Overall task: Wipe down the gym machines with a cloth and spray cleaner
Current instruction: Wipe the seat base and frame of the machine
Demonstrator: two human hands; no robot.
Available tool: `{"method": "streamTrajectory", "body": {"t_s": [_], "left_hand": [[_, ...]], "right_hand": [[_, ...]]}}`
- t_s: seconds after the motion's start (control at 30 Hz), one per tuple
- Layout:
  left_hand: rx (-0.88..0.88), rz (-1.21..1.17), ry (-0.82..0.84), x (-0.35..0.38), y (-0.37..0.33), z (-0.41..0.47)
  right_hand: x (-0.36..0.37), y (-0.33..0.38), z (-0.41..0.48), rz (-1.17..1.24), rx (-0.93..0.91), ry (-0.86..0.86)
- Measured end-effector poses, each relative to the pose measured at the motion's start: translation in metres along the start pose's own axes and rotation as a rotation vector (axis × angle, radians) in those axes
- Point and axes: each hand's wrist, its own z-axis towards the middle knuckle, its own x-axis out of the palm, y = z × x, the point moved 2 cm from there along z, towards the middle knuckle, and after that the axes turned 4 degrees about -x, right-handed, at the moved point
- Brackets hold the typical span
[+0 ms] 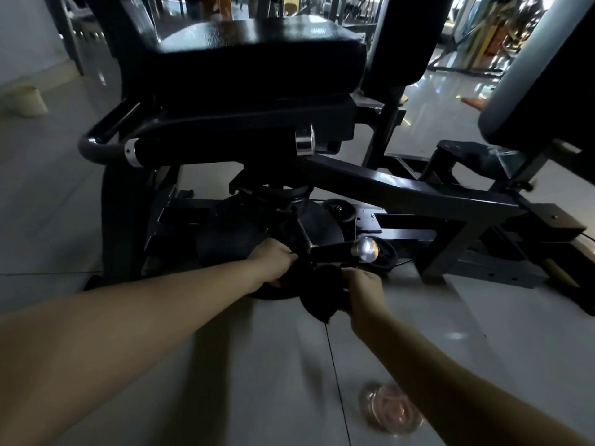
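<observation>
Head view: both bare arms reach forward and down to the low front of a black gym machine (402,191). The left hand (273,262) has its fingers curled down over the left end of a black cloth (322,299), right where the cloth meets a dark lever on the machine. It is too dark there to tell how much of the lever the fingers also touch. The right hand (362,288) is closed on the cloth's right edge, thumb and fingers pinching the fabric. The cloth stretches between the two hands and sags in a bunched fold below and just left of the right hand.

Just above the right hand, and to the right of the left hand, the lever ends in a chrome knob (367,249), close to the cloth's upper edge. The padded seat (257,59) is high above both hands. Below the hands lies the pale tiled floor (225,365).

Near the right forearm, closer to the camera than the hand, a clear pinkish object (389,410) stands on the floor. It is too blurred to tell what it is.
</observation>
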Motion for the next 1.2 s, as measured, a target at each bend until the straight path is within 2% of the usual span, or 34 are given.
{"method": "streamTrajectory", "body": {"t_s": [0.07, 0.13, 0.2, 0.27, 0.33, 0.43, 0.53, 0.6, 0.7, 0.77, 0.83, 0.9, 0.93, 1.03, 1.13, 1.2], "left_hand": [[0.002, 0.095, 0.105, 0.007, -0.003, -0.008], [-0.008, 0.212, 0.114, 0.004, -0.003, -0.014], [0.019, 0.290, -0.013, -0.006, -0.004, -0.015], [0.125, 0.303, -0.235, -0.024, -0.004, -0.015], [0.237, 0.209, -0.412, -0.042, -0.003, -0.017], [0.338, 0.100, -0.483, -0.052, 0.004, -0.020], [0.330, 0.108, -0.420, -0.044, 0.006, -0.019], [0.295, 0.107, -0.328, -0.036, 0.005, -0.014], [0.143, 0.166, 0.031, -0.018, 0.005, -0.007], [0.049, 0.278, 0.209, -0.012, 0.008, -0.006], [0.036, 0.291, 0.190, -0.014, 0.008, -0.006], [0.038, 0.239, 0.112, -0.019, 0.004, -0.004], [0.033, 0.208, 0.093, -0.021, 0.002, -0.004], [-0.003, 0.124, 0.099, -0.021, 0.002, -0.001], [-0.026, 0.108, 0.127, -0.019, 0.007, 0.001], [-0.026, 0.142, 0.136, -0.018, 0.007, 0.002]], "right_hand": [[-0.017, 0.003, 0.010, 0.000, 0.024, -0.137], [-0.023, 0.009, 0.016, 0.002, -0.011, -0.166], [-0.013, 0.018, 0.018, -0.028, -0.098, -0.073], [0.002, 0.020, 0.020, -0.089, -0.113, -0.002], [0.012, 0.012, 0.021, -0.128, -0.014, 0.067], [0.016, -0.002, 0.016, -0.245, 0.102, 0.210], [0.011, -0.005, 0.008, -0.348, 0.127, 0.326], [0.000, -0.001, 0.012, -0.353, 0.130, 0.256], [-0.026, 0.020, 0.025, -0.189, 0.101, 0.045], [-0.034, 0.043, 0.029, -0.027, 0.032, -0.016], [-0.031, 0.069, 0.022, 0.127, 0.022, 0.068], [-0.021, 0.093, 0.008, 0.118, 0.020, 0.230], [-0.015, 0.103, 0.002, 0.015, -0.020, 0.300], [-0.007, 0.133, -0.016, -0.492, -0.181, 0.416], [0.002, 0.150, -0.018, -0.860, -0.207, 0.570], [0.012, 0.151, -0.013, -1.046, -0.191, 0.556]]}}
